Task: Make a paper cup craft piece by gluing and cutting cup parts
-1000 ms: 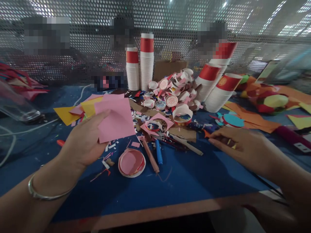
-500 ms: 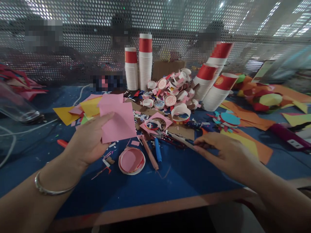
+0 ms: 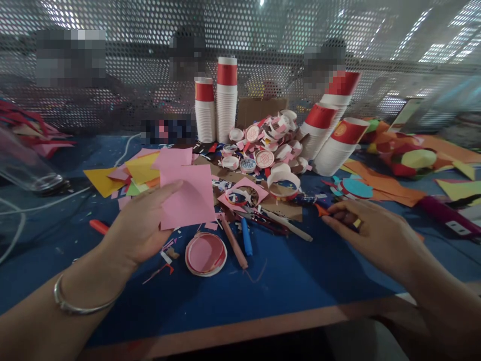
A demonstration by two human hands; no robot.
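Observation:
My left hand (image 3: 141,225) holds a square of pink paper (image 3: 191,195) upright, thumb on its near face. My right hand (image 3: 361,225), with a ring on one finger, is closed at an orange, trigger-like piece (image 3: 321,210) of a dark blue tool (image 3: 310,198); most of its body is hidden. To the left of that hand lie a thin whitish stick-like tool (image 3: 291,225) and scissors (image 3: 259,216). In front of me are a round paper-cup base lined with pink (image 3: 205,253), a pinkish-brown stick (image 3: 233,243) and a blue stick (image 3: 247,236).
Stacks of red-and-white paper cups (image 3: 226,110) stand at the back beside a heap of cut cup bottoms (image 3: 270,135). White cup rings (image 3: 283,184), a pink sheet with a hole (image 3: 259,190), orange paper (image 3: 383,183) and a purple device (image 3: 447,215) lie about. Behind is a perforated metal screen (image 3: 251,30).
My right hand has left the whitish stick-like tool, which now lies on the table, and moved right to the orange piece. My left hand still holds the pink paper.

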